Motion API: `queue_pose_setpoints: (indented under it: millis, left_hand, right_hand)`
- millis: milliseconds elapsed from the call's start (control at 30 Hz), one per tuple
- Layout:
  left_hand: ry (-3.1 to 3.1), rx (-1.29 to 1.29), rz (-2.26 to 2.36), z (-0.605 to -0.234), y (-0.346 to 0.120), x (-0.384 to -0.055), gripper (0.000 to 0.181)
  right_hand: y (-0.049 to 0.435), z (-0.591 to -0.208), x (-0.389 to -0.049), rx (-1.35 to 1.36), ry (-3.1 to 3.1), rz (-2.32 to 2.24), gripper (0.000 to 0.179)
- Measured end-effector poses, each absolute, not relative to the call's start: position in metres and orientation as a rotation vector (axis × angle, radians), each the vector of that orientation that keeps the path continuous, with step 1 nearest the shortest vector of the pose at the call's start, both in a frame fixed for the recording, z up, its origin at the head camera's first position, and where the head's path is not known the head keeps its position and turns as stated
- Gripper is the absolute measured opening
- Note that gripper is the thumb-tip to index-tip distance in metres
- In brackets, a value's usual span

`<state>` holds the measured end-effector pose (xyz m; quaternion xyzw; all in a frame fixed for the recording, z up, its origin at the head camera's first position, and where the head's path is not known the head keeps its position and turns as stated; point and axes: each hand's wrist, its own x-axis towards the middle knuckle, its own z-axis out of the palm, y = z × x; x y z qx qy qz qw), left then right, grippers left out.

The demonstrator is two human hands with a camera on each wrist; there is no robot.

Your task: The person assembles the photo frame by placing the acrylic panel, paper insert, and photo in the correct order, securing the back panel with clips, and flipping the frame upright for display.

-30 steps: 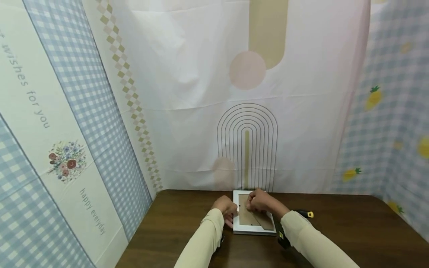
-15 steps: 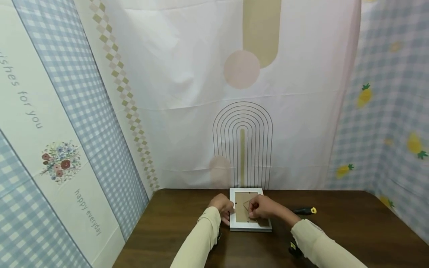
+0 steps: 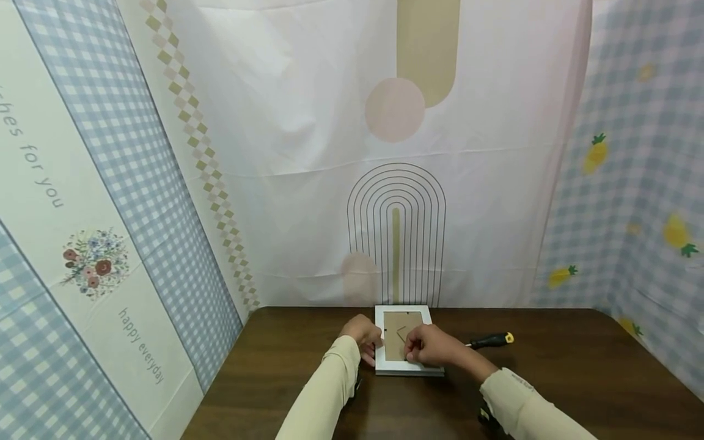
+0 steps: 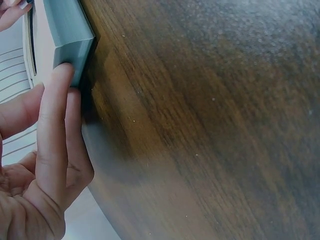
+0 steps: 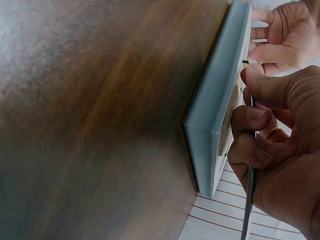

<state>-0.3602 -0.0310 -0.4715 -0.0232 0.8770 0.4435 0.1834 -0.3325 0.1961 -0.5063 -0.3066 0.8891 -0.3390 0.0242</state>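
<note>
A white picture frame point(image 3: 379, 369) lies back side up on the table, its brown backing board point(image 3: 393, 348) showing. My left hand point(image 3: 362, 333) grips its left edge, thumb on top and fingers at the side. Over the lower part of the backing, my right hand point(image 3: 431, 344) has curled fingers around the thin shaft of a screwdriver point(image 3: 492, 340). Its black and yellow handle sticks out behind the right wrist. In the right wrist view, the thumb and fingertips are close to a small dark tab point(image 5: 245, 61). The shaft's tip is hidden by the fingers.
The dark wooden table point(image 3: 297, 324) ends at a printed cloth point(image 3: 308, 244) hung just behind the frame. Checked cloths hang on the left and right sides.
My right hand has shifted down the backing board toward the frame's near edge, and the screwdriver has moved and tilted with it. The left hand keeps its grip on the frame.
</note>
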Motion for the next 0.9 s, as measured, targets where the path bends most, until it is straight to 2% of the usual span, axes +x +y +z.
queue_pose_setpoints:
  millis: [300,533,900]
  left_hand:
    - [2.471,-0.076,1.253,-0.474,-0.03,-0.362,0.015]
    - [2.479,-0.069,1.253,-0.47,-0.031,-0.361,0.011]
    - [2.456,-0.061,1.249,-0.471,-0.031,-0.361,0.01]
  right_hand:
    - [0.194,-0.506,-0.329,-0.969,2.802,-1.014,0.017]
    - [0.197,-0.508,-0.331,-1.012,2.769,-1.065,0.013]
    - [0.196,-0.518,-0.332,-1.14,2.837,-1.094,0.018]
